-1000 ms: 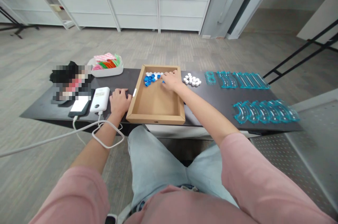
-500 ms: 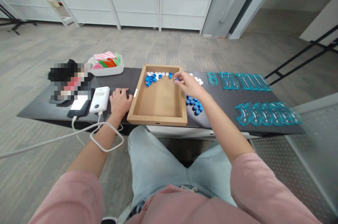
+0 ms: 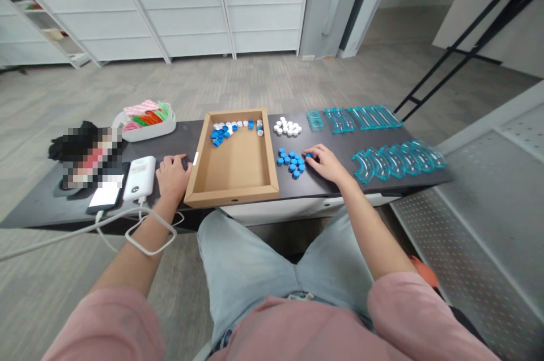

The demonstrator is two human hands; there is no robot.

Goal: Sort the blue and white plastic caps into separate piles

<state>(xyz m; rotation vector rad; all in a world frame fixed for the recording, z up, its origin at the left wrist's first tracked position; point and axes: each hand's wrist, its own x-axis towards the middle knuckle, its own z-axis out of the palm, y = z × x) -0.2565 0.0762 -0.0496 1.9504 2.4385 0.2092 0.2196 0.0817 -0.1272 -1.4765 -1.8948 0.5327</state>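
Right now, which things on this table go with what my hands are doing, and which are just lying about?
Likely in use:
- box, with blue and white pieces inside
- blue pieces, one at your right hand
- white pieces beside the box

Apparently lying about:
- phone
- power bank
- filled tub
- teal parts, though I can't be sure

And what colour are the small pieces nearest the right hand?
Those pieces are blue, clearest in the head view.

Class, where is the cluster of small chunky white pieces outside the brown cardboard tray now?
In the head view, the cluster of small white pieces lies on the dark tabletop, right of the brown cardboard tray, beyond the loose blue hexagonal pieces.
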